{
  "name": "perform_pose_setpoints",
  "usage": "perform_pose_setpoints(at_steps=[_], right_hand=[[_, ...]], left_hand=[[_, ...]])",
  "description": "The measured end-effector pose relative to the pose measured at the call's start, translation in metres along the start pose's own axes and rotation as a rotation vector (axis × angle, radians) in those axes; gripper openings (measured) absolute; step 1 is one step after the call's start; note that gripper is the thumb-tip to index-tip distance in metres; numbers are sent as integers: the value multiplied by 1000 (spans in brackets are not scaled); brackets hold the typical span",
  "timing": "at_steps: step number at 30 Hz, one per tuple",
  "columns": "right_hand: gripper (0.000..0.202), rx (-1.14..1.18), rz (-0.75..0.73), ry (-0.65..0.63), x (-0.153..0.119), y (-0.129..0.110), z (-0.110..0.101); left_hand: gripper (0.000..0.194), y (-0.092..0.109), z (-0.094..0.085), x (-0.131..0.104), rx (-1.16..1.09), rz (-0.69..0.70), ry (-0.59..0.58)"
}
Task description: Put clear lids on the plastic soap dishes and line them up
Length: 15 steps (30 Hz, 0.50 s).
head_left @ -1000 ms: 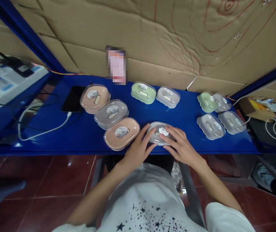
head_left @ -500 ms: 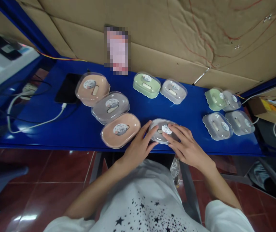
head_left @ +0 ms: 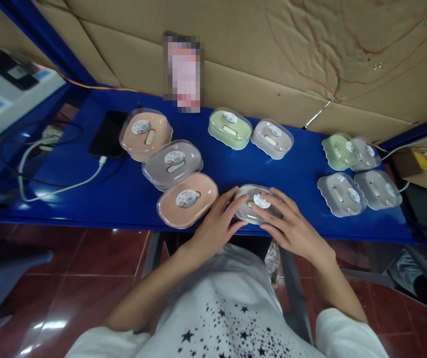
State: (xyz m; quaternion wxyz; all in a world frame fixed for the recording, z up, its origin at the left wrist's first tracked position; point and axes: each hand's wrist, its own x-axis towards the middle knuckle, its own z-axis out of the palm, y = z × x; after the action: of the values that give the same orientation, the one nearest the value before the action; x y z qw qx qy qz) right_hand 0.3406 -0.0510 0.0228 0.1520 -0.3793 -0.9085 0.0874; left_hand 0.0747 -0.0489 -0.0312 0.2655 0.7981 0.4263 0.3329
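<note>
A grey soap box (head_left: 250,214) with a clear lid and a round label sits at the table's front edge, between my two hands. My left hand (head_left: 221,214) grips its left end, with the fingertips on the lid and the thumb at the near side. Around the right end curls my right hand (head_left: 290,226), its fingers over the lid beside the label and its thumb low at the near edge. Just left of my left hand lies a peach soap box (head_left: 187,201). Behind that are another grey one (head_left: 172,164) and another peach one (head_left: 145,134).
A green box (head_left: 230,128) and a grey box (head_left: 272,138) stand near the cardboard wall (head_left: 243,89). Several more boxes (head_left: 342,194) are grouped at the right. A black phone (head_left: 109,133) with a white cable (head_left: 67,189) lies on the blue table (head_left: 97,209) at left.
The view has shifted slightly, so the things on the table appear a little farther right. Both hands stay on the grey soap box, with hardly any change in grip.
</note>
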Motion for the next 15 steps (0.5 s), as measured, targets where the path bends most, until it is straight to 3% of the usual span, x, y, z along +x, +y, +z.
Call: perform_pose_setpoints(at_steps=[8,15], right_hand=[[71,-95,15,65,-5,3,24],[69,-21,41,97,-10,5,35]], left_hand=[[63,-2,2,0,-16,8,4],[65,-4,5,-1,19,18,16]])
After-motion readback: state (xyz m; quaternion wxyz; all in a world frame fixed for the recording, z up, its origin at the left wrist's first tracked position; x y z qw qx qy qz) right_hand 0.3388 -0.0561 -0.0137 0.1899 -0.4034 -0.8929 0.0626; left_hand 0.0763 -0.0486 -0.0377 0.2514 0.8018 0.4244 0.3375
